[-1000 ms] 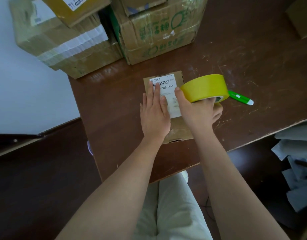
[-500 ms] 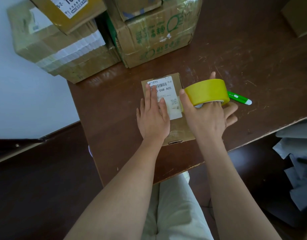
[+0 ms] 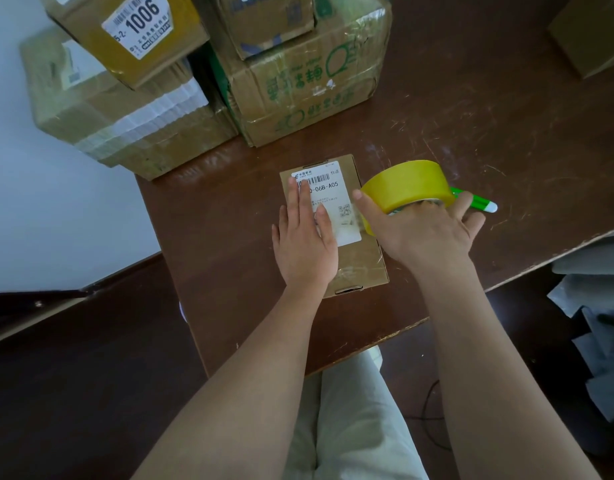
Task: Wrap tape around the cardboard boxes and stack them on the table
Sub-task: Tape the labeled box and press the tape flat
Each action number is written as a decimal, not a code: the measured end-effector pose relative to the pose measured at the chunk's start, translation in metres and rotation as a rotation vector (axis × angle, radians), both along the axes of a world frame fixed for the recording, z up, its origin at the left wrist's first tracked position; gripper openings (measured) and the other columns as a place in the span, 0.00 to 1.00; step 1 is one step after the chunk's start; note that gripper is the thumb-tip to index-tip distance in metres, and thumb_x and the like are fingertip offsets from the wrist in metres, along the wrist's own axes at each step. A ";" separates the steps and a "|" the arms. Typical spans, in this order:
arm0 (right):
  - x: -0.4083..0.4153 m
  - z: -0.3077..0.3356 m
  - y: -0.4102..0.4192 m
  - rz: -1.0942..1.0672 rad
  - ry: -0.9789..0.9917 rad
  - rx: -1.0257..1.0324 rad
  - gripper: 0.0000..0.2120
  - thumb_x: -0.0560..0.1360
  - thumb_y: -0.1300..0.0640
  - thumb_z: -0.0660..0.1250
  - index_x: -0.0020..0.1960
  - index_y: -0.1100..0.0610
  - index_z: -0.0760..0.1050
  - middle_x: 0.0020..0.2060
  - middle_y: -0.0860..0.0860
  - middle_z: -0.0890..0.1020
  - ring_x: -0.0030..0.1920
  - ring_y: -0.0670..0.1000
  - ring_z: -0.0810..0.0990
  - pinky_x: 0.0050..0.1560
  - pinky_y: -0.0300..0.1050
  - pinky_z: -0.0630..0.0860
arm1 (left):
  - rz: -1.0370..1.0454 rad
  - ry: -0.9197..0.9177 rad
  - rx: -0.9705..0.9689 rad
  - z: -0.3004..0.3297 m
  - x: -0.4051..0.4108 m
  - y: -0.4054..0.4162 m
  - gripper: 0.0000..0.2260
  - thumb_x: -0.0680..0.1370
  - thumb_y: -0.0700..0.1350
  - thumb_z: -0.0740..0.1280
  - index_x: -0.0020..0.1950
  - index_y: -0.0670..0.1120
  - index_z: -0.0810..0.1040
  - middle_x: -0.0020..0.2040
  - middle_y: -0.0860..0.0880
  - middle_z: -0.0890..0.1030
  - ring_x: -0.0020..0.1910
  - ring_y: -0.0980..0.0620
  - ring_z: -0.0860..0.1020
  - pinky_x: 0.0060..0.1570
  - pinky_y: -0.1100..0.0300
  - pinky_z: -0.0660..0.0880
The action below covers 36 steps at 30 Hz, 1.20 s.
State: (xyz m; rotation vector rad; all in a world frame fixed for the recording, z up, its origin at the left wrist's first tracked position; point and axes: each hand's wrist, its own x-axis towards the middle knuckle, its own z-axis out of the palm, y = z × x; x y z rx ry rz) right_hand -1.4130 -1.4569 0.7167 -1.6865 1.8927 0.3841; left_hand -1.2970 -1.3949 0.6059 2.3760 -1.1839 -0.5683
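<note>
Far left, against the wall: large brown cardboard box with a white ribbed band [image 3: 125, 123], a smaller tan box with a "1006" label [image 3: 132, 32] resting on its top. Next right: taped carton with green printing [image 3: 305, 88], another small box on it, cut off by the top edge. Centre of the scratched dark brown wooden table [image 3: 471, 140]: small flat brown cardboard box with a white shipping label [image 3: 347, 258], lying flat, apart from the stacked cartons. Left hand [image 3: 305, 244] lies palm-down on the box, fingers straight and pressed over the label, pinning it. Right hand [image 3: 426, 233] grips the roll of yellow packing tape [image 3: 407, 183] at the box's right edge, thumb on the outer band, fingers curled around the far side. A yellow strip appears to run from the roll down to the box edge. Judgement: the step is laying tape across the box; keep the left palm firm so the box does not slide, hold the strip taut and low, smooth it as it goes. Behind the roll: green-and-white pen-like tool [image 3: 478, 202], mostly covered; possibly a cutter, cannot tell. Where the tape end is stuck is hidden by the right hand. Far right: tan box corner [image 3: 589, 36], cut off.
</note>
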 end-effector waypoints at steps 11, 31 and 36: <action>0.008 -0.033 0.004 -0.227 -0.666 -0.278 0.19 0.75 0.37 0.68 0.35 0.50 0.73 0.31 0.46 0.76 0.41 0.54 0.79 0.41 0.47 0.74 | 0.007 0.011 -0.023 0.002 0.000 0.000 0.29 0.81 0.60 0.38 0.81 0.53 0.53 0.81 0.57 0.50 0.77 0.47 0.60 0.74 0.41 0.59; -0.026 -0.081 -0.013 -0.140 -1.144 -0.552 0.51 0.73 0.61 0.75 0.81 0.59 0.42 0.50 0.52 0.85 0.55 0.48 0.83 0.65 0.53 0.75 | 0.013 0.031 -0.058 0.002 0.000 0.001 0.28 0.81 0.58 0.36 0.80 0.56 0.54 0.80 0.60 0.50 0.79 0.51 0.57 0.76 0.43 0.56; -0.028 -0.097 -0.012 -0.118 -1.085 -0.575 0.49 0.74 0.58 0.74 0.82 0.56 0.44 0.50 0.50 0.85 0.55 0.48 0.82 0.65 0.53 0.74 | 0.020 0.040 -0.061 -0.001 0.002 0.001 0.26 0.82 0.56 0.38 0.80 0.57 0.54 0.80 0.61 0.50 0.78 0.51 0.58 0.76 0.42 0.56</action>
